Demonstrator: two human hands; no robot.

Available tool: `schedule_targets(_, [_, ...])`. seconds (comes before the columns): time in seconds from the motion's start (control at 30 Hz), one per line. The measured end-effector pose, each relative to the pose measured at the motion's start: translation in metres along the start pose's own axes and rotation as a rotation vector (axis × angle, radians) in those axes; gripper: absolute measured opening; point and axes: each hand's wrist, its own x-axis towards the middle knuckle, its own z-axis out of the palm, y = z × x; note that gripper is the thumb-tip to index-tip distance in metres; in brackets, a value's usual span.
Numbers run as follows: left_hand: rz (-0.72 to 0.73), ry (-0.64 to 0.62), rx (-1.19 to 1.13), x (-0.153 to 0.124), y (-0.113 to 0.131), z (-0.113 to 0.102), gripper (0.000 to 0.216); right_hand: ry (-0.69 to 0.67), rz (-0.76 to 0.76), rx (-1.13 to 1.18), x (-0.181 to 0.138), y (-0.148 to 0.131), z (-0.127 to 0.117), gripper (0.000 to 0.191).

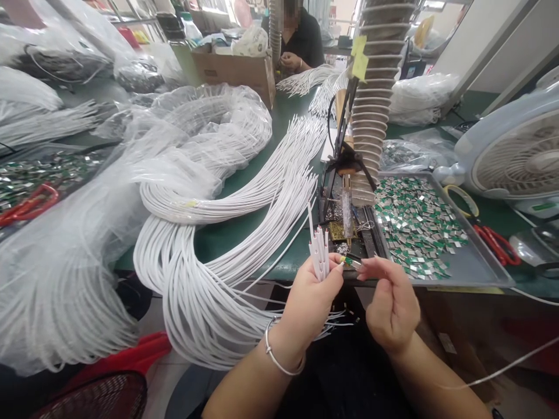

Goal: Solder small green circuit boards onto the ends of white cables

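My left hand (311, 299) is closed around a small bundle of white cable ends (318, 250) that stick up from the fist. My right hand (391, 302) pinches a small green connector board (349, 262) right beside the left thumb and a cable tip. Both hands hover at the near edge of the green table (244, 233). A big sheaf of white cables (244, 192) trails from the table down past my left wrist, which wears a silver bracelet.
A grey tray (471, 265) of several green connector boards lies to the right, with a soldering iron stand (345, 192) and ribbed hose (375, 87) behind my hands. Red scissors (498, 244), tape and a white fan (515, 151) stand far right. Another person sits at the back.
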Motion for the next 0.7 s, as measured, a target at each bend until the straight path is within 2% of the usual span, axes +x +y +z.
schedule_targets(0.1, [-0.003, -0.010, 0.004, 0.001, 0.001, 0.000, 0.010, 0.024, -0.003, 0.036, -0.002, 0.000, 0.000, 0.035])
schedule_targets(0.43, [0.024, -0.008, -0.017, -0.001, 0.006, 0.002, 0.013, -0.061, -0.090, -0.066, 0.005, -0.002, -0.005, 0.026])
schedule_targets(0.7, [0.023, -0.009, -0.056, -0.003, 0.011, 0.004, 0.016, -0.043, -0.122, -0.123, 0.013, -0.010, -0.002, 0.022])
